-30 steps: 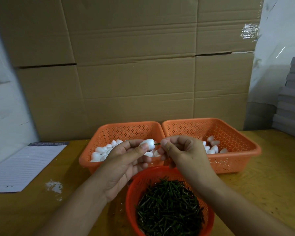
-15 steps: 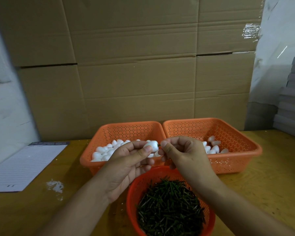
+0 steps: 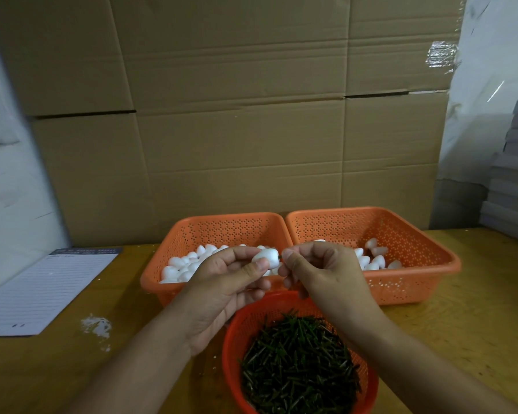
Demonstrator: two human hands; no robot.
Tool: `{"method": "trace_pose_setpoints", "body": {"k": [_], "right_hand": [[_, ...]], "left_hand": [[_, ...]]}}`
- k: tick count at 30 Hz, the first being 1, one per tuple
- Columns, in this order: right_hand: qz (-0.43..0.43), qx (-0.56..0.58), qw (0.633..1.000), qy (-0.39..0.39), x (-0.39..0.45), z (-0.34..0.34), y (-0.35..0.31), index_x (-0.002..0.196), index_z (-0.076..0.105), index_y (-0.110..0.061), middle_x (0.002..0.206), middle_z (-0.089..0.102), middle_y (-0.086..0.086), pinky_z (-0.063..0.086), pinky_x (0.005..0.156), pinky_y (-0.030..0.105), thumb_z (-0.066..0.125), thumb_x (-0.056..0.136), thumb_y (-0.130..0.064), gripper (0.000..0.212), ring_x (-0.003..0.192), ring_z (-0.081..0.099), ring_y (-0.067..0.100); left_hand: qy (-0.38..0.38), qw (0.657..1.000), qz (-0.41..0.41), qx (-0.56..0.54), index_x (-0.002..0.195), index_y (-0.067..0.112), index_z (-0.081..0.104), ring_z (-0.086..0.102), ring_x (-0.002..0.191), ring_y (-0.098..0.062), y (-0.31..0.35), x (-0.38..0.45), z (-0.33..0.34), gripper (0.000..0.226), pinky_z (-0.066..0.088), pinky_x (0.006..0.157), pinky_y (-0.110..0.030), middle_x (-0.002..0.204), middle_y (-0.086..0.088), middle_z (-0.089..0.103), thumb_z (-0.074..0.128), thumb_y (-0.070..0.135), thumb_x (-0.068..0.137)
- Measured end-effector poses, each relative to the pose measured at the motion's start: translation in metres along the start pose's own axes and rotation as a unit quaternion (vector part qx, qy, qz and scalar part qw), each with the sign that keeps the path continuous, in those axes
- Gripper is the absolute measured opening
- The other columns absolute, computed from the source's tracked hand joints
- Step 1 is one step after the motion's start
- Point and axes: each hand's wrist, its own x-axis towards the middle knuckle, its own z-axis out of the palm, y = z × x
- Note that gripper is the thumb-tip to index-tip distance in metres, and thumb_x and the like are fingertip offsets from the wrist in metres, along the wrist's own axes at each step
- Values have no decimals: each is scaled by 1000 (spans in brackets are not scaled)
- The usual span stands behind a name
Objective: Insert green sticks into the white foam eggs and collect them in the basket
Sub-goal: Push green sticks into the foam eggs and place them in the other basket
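Observation:
My left hand pinches a white foam egg between thumb and fingers, above the near rim of the left orange basket. My right hand pinches a green stick whose short visible end meets the egg's right side. The left basket holds several plain white eggs. The right orange basket holds several eggs. A round red basket full of green sticks sits in front, under my wrists.
A lined paper pad lies at the left on the wooden table. White foam crumbs lie beside it. Cardboard boxes form a wall behind the baskets. Grey stacked sheets stand at the right.
Less of the green stick shows between my right fingers and the egg than a second ago. Both hands stay close together over the baskets.

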Motion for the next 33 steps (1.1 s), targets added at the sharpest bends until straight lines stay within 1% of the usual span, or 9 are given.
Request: {"method": "trace_pose_setpoints", "body": {"k": [3, 7, 12, 16, 18, 20, 22, 27, 33], "right_hand": [[0, -11, 1000, -4, 0, -1, 1, 72, 72, -10, 60, 68, 6, 42, 49, 31, 66, 93, -21, 25, 53, 53, 19], [9, -14, 1000, -11, 1, -1, 5, 69, 72, -7, 60, 67, 11, 41, 51, 33, 66, 94, -23, 31, 54, 52, 21], [53, 18, 998, -30, 3, 0, 12, 70, 74, -11, 67, 71, 11, 45, 47, 22, 67, 94, -21, 27, 57, 60, 17], [75, 4, 995, -71, 4, -2, 16, 85, 74, -6, 73, 75, 5, 47, 49, 18, 65, 96, -17, 18, 61, 67, 10], [84, -18, 991, -104, 5, -3, 17, 91, 74, -4, 78, 76, 6, 48, 50, 17, 64, 96, -14, 15, 63, 68, 8], [84, -44, 987, -132, 5, -5, 18, 92, 74, -3, 80, 76, 8, 47, 51, 17, 63, 97, -11, 14, 65, 67, 9], [80, -62, 984, -146, 5, -7, 20, 91, 74, -2, 75, 74, 4, 47, 51, 17, 62, 97, -9, 14, 64, 65, 8], [72, -108, 977, -171, 6, -11, 23, 91, 73, 1, 73, 71, 3, 47, 53, 18, 62, 97, -10, 17, 65, 65, 9], [86, -120, 973, -176, 7, -13, 24, 93, 74, -3, 87, 75, 14, 48, 54, 19, 62, 97, -10, 15, 69, 66, 13]], "left_hand": [[-1, 1000, 3, 6, 89, 23, 80, 69, 76, -14, -1, 0, 1, 23, 57, 67, -23, 96, -7, 75, 84, 25, 66], [17, 1000, 4, 17, 106, 10, 71, 69, 76, -14, -2, 1, 1, 46, 57, 67, -24, 99, -11, 75, 84, 26, 65], [32, 999, 11, 39, 115, 7, 67, 69, 78, -13, -4, 2, 0, 57, 56, 68, -23, 101, -10, 75, 83, 32, 66], [43, 998, 27, 43, 111, 10, 68, 69, 78, -14, -6, 3, 1, 49, 56, 68, -23, 97, -6, 76, 81, 33, 71], [51, 997, 31, 38, 110, 10, 68, 69, 76, -14, -9, 4, 2, 45, 57, 66, -23, 92, -6, 75, 79, 31, 73], [61, 996, 35, 46, 111, 10, 67, 69, 74, -14, -13, 4, 5, 44, 57, 65, -23, 89, -7, 76, 78, 30, 74], [68, 995, 39, 68, 112, 11, 67, 69, 73, -14, -18, 4, 8, 43, 56, 64, -23, 88, -8, 76, 77, 31, 75], [67, 989, 61, 114, 111, 14, 67, 69, 71, -14, -27, 3, 12, 32, 55, 62, -22, 88, -9, 77, 75, 26, 83], [62, 983, 69, 160, 111, 19, 67, 71, 72, -12, -27, 3, 8, 22, 55, 63, -22, 92, -6, 78, 71, 20, 89]]}}
